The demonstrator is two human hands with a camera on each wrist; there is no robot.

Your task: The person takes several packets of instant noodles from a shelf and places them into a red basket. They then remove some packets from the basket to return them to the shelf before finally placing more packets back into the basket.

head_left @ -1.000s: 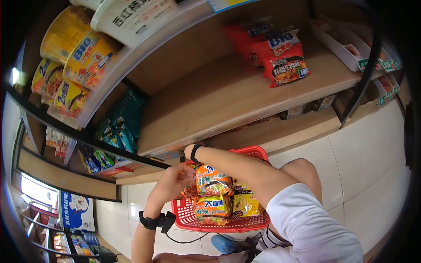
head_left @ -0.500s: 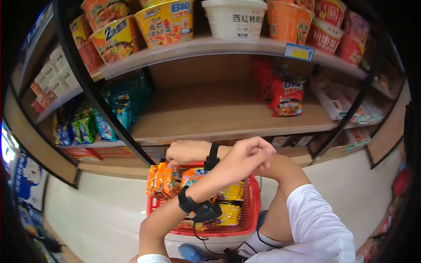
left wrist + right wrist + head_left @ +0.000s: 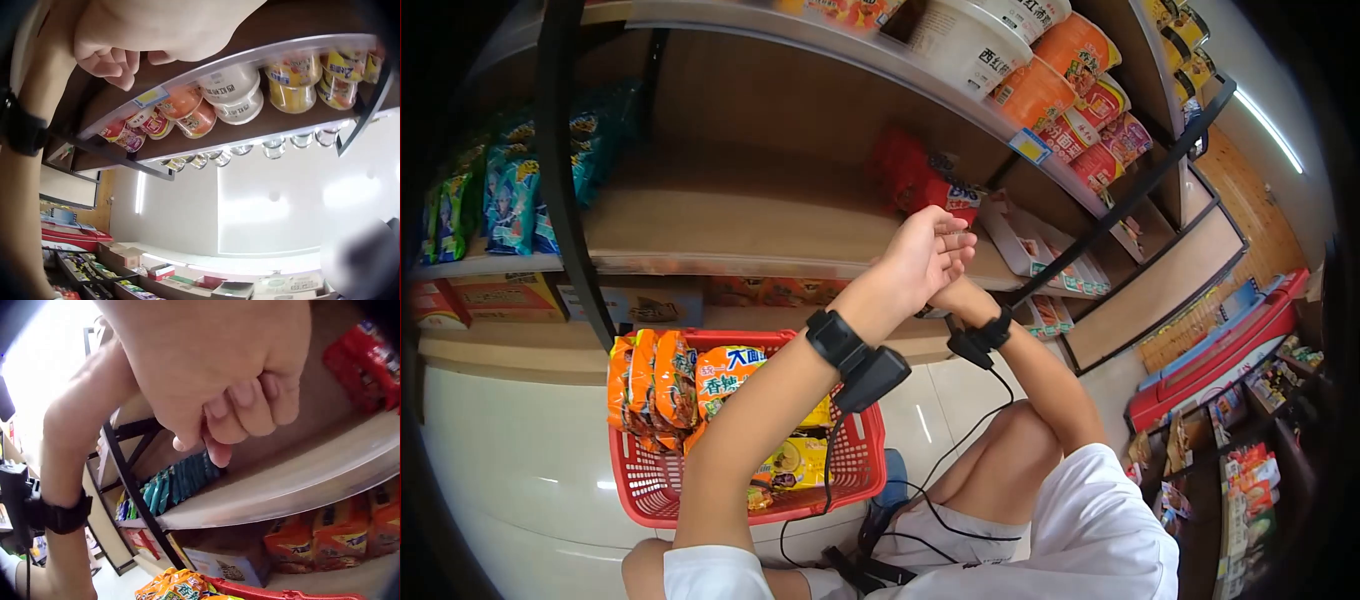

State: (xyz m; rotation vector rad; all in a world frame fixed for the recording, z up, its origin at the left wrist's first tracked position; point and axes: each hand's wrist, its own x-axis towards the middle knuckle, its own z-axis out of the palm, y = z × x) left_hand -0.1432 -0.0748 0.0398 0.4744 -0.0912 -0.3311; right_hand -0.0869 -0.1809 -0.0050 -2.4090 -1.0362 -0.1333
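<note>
My left hand (image 3: 918,262) is in front of the shelf with its fingers loosely bent and nothing in them. Behind it, mostly covered in the head view, is my right hand (image 3: 215,359); the right wrist view shows its fingers curled loosely with nothing visible in them. The hands overlap near red instant noodle packs (image 3: 952,197) on the shelf. Below my left forearm stands a red shopping basket (image 3: 862,478). Orange instant noodle packs (image 3: 672,382) stand upright at its left side, and yellow instant noodle packs (image 3: 802,460) lie farther right, partly behind the forearm.
Cup noodles (image 3: 1035,95) line the upper shelf. White trays (image 3: 1025,240) sit right of the red packs, and teal packets (image 3: 515,195) are at the left beyond a black shelf post (image 3: 568,180). Black cables (image 3: 960,460) hang from both wrist cameras. A red chest freezer (image 3: 1220,350) stands far right.
Both hands have moved from the basket toward the shelf's right part, the left leaving the orange packs and crossing over the right arm. The head view has turned right.
</note>
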